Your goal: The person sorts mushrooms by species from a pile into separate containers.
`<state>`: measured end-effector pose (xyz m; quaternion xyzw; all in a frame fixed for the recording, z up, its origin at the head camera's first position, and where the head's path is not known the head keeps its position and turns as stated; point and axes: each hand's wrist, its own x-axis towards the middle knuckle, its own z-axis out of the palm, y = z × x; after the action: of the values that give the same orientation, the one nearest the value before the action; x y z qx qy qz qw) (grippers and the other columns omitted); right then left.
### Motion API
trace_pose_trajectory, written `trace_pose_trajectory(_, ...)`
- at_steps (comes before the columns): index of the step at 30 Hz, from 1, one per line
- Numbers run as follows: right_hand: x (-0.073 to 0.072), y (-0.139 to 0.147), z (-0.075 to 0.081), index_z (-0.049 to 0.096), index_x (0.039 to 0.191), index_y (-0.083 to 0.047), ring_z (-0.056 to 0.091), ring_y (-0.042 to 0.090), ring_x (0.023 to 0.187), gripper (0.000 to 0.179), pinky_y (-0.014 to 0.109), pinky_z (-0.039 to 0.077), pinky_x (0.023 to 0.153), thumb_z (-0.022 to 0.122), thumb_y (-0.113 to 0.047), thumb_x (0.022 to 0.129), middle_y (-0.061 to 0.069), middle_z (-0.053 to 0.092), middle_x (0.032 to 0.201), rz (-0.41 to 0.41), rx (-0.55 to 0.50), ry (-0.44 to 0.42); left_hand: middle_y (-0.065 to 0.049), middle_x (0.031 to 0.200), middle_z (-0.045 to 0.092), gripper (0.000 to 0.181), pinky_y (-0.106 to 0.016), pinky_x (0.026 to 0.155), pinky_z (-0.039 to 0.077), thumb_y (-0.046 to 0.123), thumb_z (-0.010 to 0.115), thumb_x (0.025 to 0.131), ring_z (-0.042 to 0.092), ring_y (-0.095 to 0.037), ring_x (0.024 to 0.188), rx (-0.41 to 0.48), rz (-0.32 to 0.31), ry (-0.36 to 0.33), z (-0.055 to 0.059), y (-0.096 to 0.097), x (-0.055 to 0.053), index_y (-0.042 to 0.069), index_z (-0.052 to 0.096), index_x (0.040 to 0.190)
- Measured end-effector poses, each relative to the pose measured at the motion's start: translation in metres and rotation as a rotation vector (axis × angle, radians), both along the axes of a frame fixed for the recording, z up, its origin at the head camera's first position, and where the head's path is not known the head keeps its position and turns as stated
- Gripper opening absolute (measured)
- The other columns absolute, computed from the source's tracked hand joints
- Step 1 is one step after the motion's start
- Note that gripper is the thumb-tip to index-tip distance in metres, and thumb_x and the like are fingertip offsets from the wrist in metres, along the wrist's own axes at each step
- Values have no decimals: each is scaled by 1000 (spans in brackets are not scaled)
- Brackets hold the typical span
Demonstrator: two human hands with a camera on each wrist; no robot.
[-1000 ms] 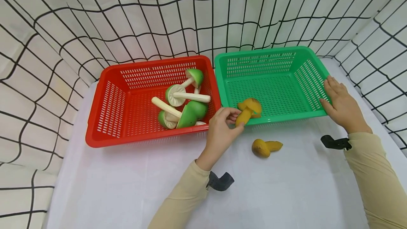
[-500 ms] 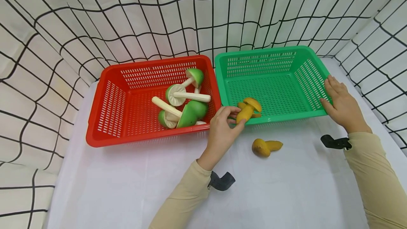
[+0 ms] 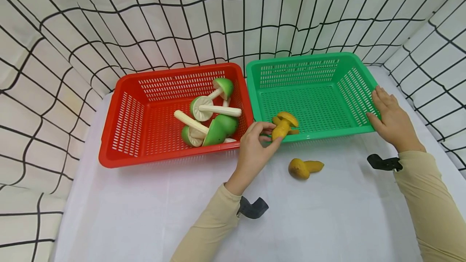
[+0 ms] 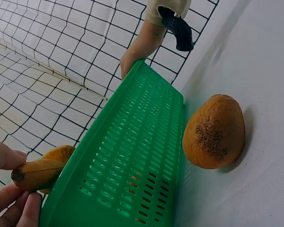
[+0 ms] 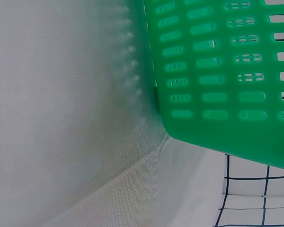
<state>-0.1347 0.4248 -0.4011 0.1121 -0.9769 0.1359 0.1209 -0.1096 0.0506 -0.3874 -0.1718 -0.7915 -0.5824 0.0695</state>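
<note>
My left hand (image 3: 255, 144) pinches a yellow toy mushroom (image 3: 280, 129) by its stem, at the near left corner of the green basket (image 3: 313, 136). In the left wrist view the held mushroom (image 4: 40, 174) shows its dark stem end between thumb and fingers. Behind it, more yellow pieces show partly inside the basket, mostly hidden. My right hand (image 3: 391, 120) rests with fairly straight fingers on the basket's right rim. In front of the basket, another yellow mushroom (image 3: 305, 169) lies on its side on the white table.
A red basket (image 3: 123, 161) stands left of the green one, their rims close together. Several green-capped mushrooms (image 3: 214, 132) with pale stems lie in its right half. A black wire grid (image 3: 243, 23) before white cloth surrounds the table's back and sides.
The held mushroom has tilted in my left hand, so its cap now shows more from the side. My right hand has stayed on the rim.
</note>
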Motion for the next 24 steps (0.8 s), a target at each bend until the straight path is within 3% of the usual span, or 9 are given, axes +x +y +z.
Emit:
trace_pose_trajectory(18,0,-1,-1,27,141,13,14,30,142,63,39,6,116,35,-31,98,26,22,150,0,-12,18,-12,102,60,26,-35,72,56,4,74,79,67,-22,79,107,-7,-62,0,-1,1,-1,64,103)
trace_pose_trajectory(24,1,-2,0,26,142,12,13,28,143,64,37,6,116,35,-32,97,24,21,151,-7,-13,13,-12,102,60,24,-30,72,56,3,72,81,66,-23,82,108,-4,-62,-1,-1,1,-2,63,103)
